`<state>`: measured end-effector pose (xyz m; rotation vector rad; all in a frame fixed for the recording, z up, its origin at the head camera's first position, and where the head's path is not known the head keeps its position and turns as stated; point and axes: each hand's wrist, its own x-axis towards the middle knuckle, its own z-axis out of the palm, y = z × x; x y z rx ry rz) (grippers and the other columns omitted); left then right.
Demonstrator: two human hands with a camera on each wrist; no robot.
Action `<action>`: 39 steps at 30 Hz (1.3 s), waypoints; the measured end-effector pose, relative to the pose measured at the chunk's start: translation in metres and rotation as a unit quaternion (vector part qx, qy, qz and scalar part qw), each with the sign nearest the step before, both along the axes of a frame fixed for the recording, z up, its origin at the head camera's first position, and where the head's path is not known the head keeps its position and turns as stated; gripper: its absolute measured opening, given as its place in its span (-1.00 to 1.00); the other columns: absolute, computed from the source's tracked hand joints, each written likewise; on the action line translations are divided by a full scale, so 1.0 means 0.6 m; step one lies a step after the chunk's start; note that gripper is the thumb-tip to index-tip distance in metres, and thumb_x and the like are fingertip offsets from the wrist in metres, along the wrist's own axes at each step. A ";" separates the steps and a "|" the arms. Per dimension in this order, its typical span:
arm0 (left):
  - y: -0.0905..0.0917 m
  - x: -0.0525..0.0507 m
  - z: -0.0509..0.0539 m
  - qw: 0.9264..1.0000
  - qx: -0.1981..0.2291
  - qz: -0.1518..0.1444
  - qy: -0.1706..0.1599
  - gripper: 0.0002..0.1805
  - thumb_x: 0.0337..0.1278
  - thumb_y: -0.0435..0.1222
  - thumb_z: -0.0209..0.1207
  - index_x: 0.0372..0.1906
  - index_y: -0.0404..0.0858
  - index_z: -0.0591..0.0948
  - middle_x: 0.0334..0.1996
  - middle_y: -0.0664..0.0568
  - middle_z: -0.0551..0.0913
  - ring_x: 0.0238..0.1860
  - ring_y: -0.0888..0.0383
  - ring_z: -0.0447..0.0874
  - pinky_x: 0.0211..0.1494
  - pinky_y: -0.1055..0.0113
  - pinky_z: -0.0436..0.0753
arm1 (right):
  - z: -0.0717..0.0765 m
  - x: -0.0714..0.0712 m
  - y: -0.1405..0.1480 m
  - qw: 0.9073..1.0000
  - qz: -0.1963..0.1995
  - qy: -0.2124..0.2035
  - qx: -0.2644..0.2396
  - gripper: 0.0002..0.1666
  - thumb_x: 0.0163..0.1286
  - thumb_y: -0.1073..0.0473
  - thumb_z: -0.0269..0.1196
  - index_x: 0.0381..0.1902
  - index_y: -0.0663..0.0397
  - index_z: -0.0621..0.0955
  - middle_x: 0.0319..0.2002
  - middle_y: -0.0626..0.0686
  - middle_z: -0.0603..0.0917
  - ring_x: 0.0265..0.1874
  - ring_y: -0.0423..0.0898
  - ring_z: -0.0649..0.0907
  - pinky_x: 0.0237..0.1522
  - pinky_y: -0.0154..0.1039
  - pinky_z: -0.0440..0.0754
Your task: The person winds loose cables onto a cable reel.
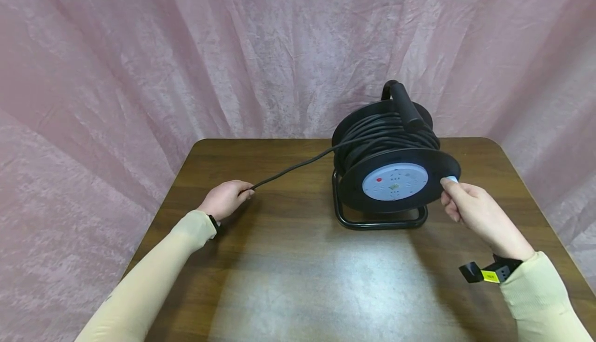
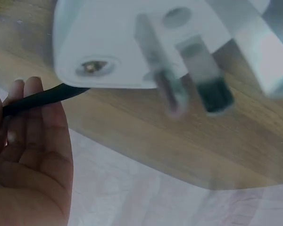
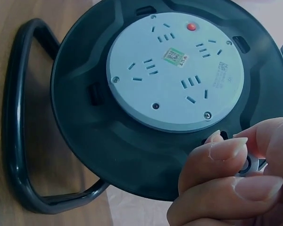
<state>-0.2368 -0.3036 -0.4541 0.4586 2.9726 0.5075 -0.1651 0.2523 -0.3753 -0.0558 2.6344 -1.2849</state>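
A black extension cable reel (image 1: 442, 161) stands upright on the table's right half, with a round pale socket panel (image 3: 146, 52) on its front face. My right hand (image 1: 479, 215) pinches the small white winding knob (image 1: 452, 178) at the reel's right edge; its fingers partly cover the knob in the right wrist view. From the wound coils, a black cable (image 1: 298, 166) runs out to the left. My left hand (image 1: 225, 199) holds that cable between thumb and fingers. Close to the camera in the left wrist view is a white plug (image 2: 108, 37) with metal prongs; the head view hides it.
The reel's black tube foot (image 1: 382, 225) sits on the brown wooden table (image 1: 298, 280). Above the coils is a black carrying handle (image 1: 407, 106). A pink curtain (image 1: 279, 47) hangs behind and beside the table.
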 end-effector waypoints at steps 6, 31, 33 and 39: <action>0.012 0.003 0.009 1.000 0.005 -0.002 0.017 -0.75 0.49 -0.19 0.21 0.05 -0.20 0.75 -0.13 0.05 0.74 -0.16 0.10 0.68 -0.07 0.05 0.62 | -0.009 0.002 0.001 1.000 0.000 -0.011 -0.002 -0.21 0.64 -0.38 -0.21 -0.23 0.25 0.51 -0.56 0.03 0.50 -0.56 -0.05 0.43 -0.52 -0.15 0.36; 0.046 0.010 0.025 0.999 0.035 -0.021 0.019 -0.73 0.48 -0.19 0.22 0.10 -0.19 0.75 -0.13 0.07 0.75 -0.15 0.12 0.69 -0.05 0.09 0.63 | -0.046 -0.003 -0.003 0.999 0.005 -0.039 0.000 -0.22 0.63 -0.38 -0.20 -0.27 0.23 0.52 -0.58 0.03 0.47 -0.60 -0.07 0.40 -0.57 -0.16 0.35; 0.050 0.011 0.027 0.999 0.041 -0.022 0.015 -0.73 0.48 -0.19 0.21 0.10 -0.20 0.75 -0.14 0.08 0.75 -0.18 0.13 0.67 -0.07 0.10 0.62 | -0.050 -0.003 -0.004 0.999 0.006 -0.037 0.002 -0.22 0.64 -0.38 -0.20 -0.28 0.22 0.52 -0.58 0.02 0.47 -0.60 -0.08 0.40 -0.57 -0.17 0.35; 0.058 0.012 0.029 0.998 0.051 -0.033 0.014 -0.72 0.48 -0.20 0.21 0.11 -0.21 0.74 -0.14 0.06 0.76 -0.19 0.14 0.65 -0.06 0.12 0.61 | -0.058 -0.002 -0.007 0.999 0.008 -0.038 -0.004 -0.25 0.65 -0.35 -0.18 -0.32 0.20 0.52 -0.59 0.01 0.46 -0.60 -0.08 0.41 -0.57 -0.17 0.34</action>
